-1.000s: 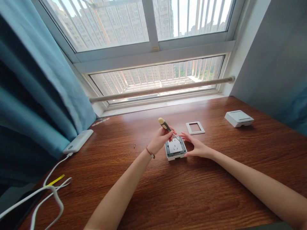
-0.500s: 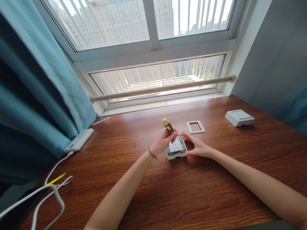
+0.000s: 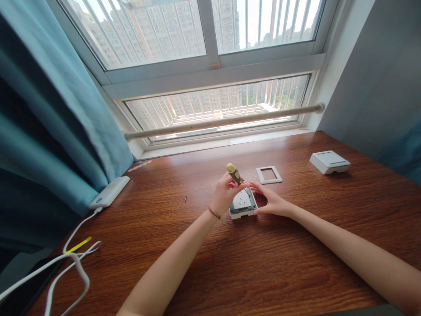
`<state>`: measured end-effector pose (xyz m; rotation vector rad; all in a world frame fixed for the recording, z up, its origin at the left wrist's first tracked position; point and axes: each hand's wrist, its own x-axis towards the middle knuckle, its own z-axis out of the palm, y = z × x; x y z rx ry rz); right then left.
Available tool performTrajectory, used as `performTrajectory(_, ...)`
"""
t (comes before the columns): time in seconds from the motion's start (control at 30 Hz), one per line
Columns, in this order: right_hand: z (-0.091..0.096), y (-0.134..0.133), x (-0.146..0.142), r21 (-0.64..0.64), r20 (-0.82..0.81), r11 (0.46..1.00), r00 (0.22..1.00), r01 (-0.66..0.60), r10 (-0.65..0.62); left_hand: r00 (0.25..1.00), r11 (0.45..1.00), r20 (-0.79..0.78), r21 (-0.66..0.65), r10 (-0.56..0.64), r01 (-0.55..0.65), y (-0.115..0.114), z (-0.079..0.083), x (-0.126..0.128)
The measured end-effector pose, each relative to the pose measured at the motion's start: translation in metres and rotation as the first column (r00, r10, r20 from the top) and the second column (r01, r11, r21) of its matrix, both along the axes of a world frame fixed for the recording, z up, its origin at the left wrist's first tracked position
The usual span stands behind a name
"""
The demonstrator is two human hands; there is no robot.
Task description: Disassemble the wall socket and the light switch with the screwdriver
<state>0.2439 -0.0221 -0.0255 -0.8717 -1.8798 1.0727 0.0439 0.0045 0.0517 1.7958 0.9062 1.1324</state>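
Observation:
My left hand (image 3: 226, 193) is closed around a screwdriver (image 3: 233, 172) with a yellow and dark handle. Its shaft slants down to the right edge of a white wall socket (image 3: 242, 201) that lies face up on the table. Along the socket's right side, my right hand (image 3: 270, 201) grips it between thumb and fingers. The socket's grey inner frame shows around its white face, and my left hand hides part of the far left corner. A white cover frame (image 3: 260, 176) lies flat just behind my right hand. To the left rests a small screw (image 3: 185, 199).
A second white switch box (image 3: 330, 162) sits at the right on the wooden table (image 3: 283, 259). At the left are a white power bank (image 3: 109, 192), white cables (image 3: 86, 281) and a yellow strip (image 3: 79, 245). Behind the table stand a window and a blue curtain (image 3: 98, 131).
My left hand has turned a little at the wrist and shifted slightly right, and the screwdriver handle has moved with it. My right hand and the socket stay nearly the same.

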Motion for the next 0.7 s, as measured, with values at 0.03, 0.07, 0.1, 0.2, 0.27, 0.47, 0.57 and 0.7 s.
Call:
performTrajectory(0.03, 0.000, 0.000, 0.000, 0.001, -0.001, 1.000, 1.000, 0.000, 0.000, 1.000, 1.000, -0.015, 0.012, -0.006, 0.006, 0.000, 0.001, -0.001)
performTrajectory(0.07, -0.001, 0.001, 0.000, 0.001, -0.003, 1.000, 1.000, 0.000, 0.000, 1.000, 1.000, -0.024, 0.014, -0.016, 0.016, 0.000, 0.001, -0.001)
performTrajectory(0.1, -0.002, 0.001, 0.000, 0.001, -0.005, 1.000, 1.000, 0.000, 0.000, 0.999, 1.000, -0.028, 0.008, -0.028, 0.028, 0.000, 0.002, -0.002)
performTrajectory(0.2, -0.003, 0.002, 0.001, 0.002, -0.009, 1.000, 1.000, -0.001, 0.001, 0.999, 0.999, -0.008, -0.018, -0.045, 0.045, -0.003, 0.003, -0.002)
performTrajectory(0.27, -0.003, 0.002, 0.002, 0.004, -0.004, 1.000, 1.000, 0.002, -0.002, 0.998, 0.997, 0.025, -0.041, -0.057, 0.058, -0.003, 0.005, -0.002)
performTrajectory(0.47, 0.002, 0.001, 0.000, 0.018, -0.028, 1.000, 1.000, -0.006, 0.007, 0.961, 0.952, 0.195, -0.198, -0.196, 0.234, 0.004, 0.016, 0.004)
performTrajectory(0.57, 0.005, 0.001, -0.002, 0.019, -0.034, 1.000, 0.999, -0.011, 0.011, 0.969, 0.942, 0.105, -0.234, -0.222, 0.241, 0.009, 0.025, 0.011)
performTrajectory(0.7, 0.005, 0.002, -0.002, 0.021, -0.043, 1.000, 0.999, -0.010, 0.011, 0.966, 0.950, 0.036, -0.175, -0.258, 0.260, 0.012, 0.030, 0.021)
